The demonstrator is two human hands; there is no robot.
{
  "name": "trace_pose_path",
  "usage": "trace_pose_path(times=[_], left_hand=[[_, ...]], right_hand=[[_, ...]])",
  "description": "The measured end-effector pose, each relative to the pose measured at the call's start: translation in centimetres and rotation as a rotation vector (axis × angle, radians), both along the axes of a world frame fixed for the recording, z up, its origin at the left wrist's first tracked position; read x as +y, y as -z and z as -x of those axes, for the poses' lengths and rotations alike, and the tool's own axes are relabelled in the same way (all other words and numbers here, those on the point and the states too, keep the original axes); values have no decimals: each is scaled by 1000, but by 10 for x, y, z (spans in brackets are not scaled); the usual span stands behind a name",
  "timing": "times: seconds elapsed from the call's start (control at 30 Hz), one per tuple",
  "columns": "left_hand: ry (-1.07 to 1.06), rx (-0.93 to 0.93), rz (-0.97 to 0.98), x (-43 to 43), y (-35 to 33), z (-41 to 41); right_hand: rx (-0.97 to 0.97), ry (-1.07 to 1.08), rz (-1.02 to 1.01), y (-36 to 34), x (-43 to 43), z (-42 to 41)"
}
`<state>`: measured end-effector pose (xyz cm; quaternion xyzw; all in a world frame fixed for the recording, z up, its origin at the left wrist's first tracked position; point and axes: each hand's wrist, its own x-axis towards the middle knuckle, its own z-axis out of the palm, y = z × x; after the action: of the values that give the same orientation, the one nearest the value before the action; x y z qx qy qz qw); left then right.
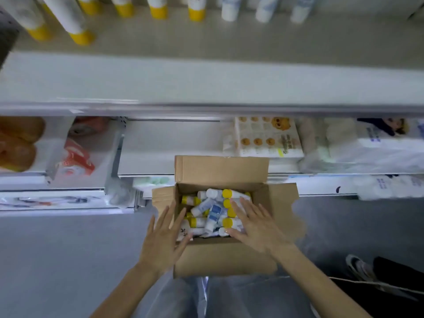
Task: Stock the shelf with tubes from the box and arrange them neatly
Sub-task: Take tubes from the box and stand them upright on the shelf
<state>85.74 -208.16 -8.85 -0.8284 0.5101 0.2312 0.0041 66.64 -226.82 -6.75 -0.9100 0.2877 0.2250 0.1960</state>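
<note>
An open cardboard box (pixel 220 260) sits on the floor below me, its flaps spread. Inside lie several white tubes (pixel 213 214), some with yellow caps (pixel 227 204), some with blue labels and white caps. My left hand (pixel 163 235) hovers over the box's left edge with straight, spread fingers. My right hand (pixel 254 222) reaches into the right side, fingers straight, over the yellow-capped tubes. Neither hand grips anything. On the top shelf (pixel 206 40) stand yellow-capped tubes (pixel 158 8) on the left and white-capped tubes (pixel 229 10) on the right.
Lower shelves behind the box hold packaged goods: orange packs (pixel 18 143) left, a printed white pack (pixel 266 136) and plastic-wrapped bundles (pixel 367 148) right. Another person's shoe (pixel 360 267) is on the grey floor at the lower right.
</note>
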Motion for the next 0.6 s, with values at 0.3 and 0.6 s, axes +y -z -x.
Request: trace_pose_path(times=[0.3, 0.6], left_hand=[[-171, 150, -35, 20, 55, 15], [-195, 192, 55, -4, 107, 15]], right_hand=[[178, 158, -219, 66, 14, 2], [126, 514, -483, 145, -8, -11]])
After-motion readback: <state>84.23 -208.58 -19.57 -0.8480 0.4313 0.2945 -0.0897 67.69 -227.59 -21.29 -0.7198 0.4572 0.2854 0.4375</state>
